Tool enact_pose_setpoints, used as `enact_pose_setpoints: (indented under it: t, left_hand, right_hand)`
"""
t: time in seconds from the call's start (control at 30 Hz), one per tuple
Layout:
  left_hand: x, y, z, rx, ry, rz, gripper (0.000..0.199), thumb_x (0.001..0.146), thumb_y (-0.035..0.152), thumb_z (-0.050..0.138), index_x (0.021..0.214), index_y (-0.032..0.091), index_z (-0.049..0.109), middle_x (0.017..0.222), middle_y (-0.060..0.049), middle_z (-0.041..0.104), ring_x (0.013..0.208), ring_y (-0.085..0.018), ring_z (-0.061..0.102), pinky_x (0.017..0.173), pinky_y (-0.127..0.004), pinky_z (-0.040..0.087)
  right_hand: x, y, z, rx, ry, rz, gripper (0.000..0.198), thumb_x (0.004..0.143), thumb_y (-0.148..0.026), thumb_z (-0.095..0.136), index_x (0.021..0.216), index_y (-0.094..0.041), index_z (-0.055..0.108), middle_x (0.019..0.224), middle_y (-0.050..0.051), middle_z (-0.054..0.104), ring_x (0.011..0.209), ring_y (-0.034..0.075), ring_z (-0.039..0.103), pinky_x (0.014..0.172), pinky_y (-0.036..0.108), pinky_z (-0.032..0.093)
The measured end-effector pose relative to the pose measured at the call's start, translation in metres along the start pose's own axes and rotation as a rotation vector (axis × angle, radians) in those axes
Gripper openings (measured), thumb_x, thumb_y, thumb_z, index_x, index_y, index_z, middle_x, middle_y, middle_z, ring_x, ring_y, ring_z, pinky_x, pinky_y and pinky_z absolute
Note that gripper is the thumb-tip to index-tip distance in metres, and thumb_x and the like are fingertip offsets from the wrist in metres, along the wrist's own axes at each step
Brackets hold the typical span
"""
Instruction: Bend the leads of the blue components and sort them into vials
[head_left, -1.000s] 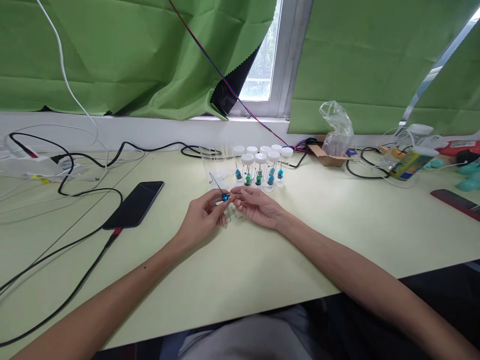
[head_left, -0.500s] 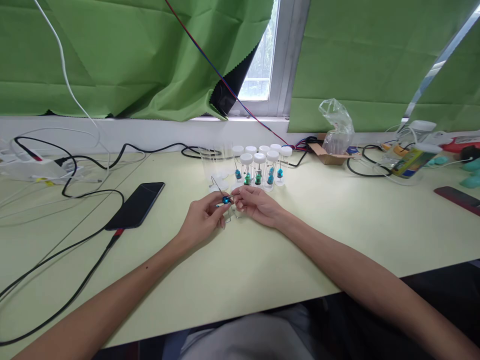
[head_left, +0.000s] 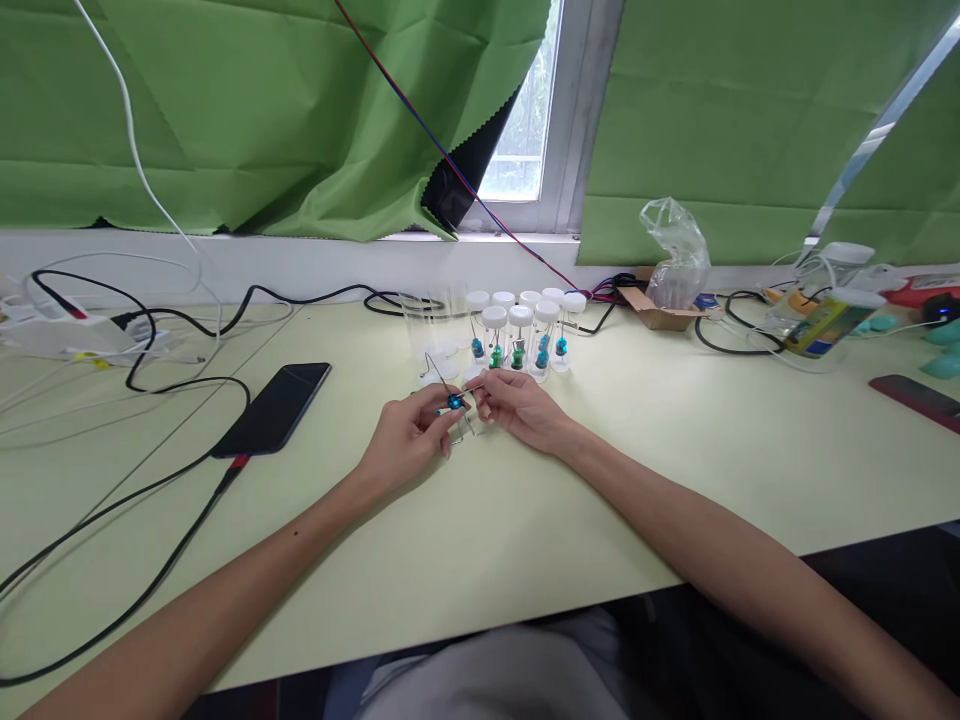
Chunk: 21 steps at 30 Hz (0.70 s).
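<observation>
My left hand [head_left: 412,428] pinches a small shiny blue part with thin wire legs [head_left: 454,401] between thumb and fingers. One bent wire rises from it to the upper left, and others hang below toward the table. Close beside it, my right hand [head_left: 517,408] is closed, its fingertips gripping a thin metal wire [head_left: 472,389] that reaches to the blue part. Just behind the hands stand several clear vials with white caps [head_left: 520,316], holding similar blue and green parts on wires. Left of these are clear open tubes [head_left: 429,325].
A black phone [head_left: 274,410] on a charging cable lies on the table at left, among loose cords [head_left: 142,330]. At the back right sits a cardboard box [head_left: 656,315] with a plastic bag [head_left: 675,255]. Farther right are a tilted labelled container [head_left: 832,320] and a dark flat object [head_left: 915,400].
Both hands stay together around the blue part. The right fingers and wire have shifted very slightly; the whole view has moved by a few pixels.
</observation>
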<state>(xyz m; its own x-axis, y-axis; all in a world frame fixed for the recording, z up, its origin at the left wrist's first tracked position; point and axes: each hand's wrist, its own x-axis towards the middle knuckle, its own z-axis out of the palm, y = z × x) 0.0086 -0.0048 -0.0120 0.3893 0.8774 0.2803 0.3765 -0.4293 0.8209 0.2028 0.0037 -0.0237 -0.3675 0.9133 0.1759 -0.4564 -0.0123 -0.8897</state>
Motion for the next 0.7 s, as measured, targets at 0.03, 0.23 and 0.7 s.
enact_pose_setpoints:
  t: [0.03,0.23,0.7]
  left_hand:
    - [0.000,-0.001,0.000,-0.002,0.002,0.001,0.032,0.086,0.047,0.060,0.103,0.019,0.061,0.082,-0.004,0.071,0.046,-0.012,0.058,0.051,-0.025,0.048]
    - [0.000,0.000,0.002,0.021,0.012,-0.012,0.030,0.085,0.044,0.063,0.099,0.019,0.062,0.075,-0.002,0.069,0.044,-0.011,0.057,0.048,-0.024,0.045]
    - [0.000,0.010,0.001,-0.197,-0.072,-0.132,0.038,0.079,0.050,0.070,0.096,0.017,0.062,0.065,-0.001,0.066,0.044,-0.014,0.059,0.042,-0.024,0.043]
  right_hand:
    - [0.000,0.000,0.000,-0.010,0.006,-0.003,0.035,0.079,-0.049,0.075,0.089,-0.015,0.074,0.072,-0.001,0.059,0.063,0.009,0.053,0.061,0.023,0.044]
    - [0.000,0.000,-0.001,-0.096,0.066,-0.033,0.043,0.079,-0.058,0.070,0.086,-0.015,0.074,0.070,-0.001,0.059,0.058,0.008,0.054,0.056,0.022,0.042]
    - [0.001,0.003,0.004,-0.433,0.266,-0.161,0.057,0.083,-0.068,0.057,0.063,-0.016,0.065,0.056,0.000,0.057,0.044,0.008,0.049,0.043,0.024,0.038]
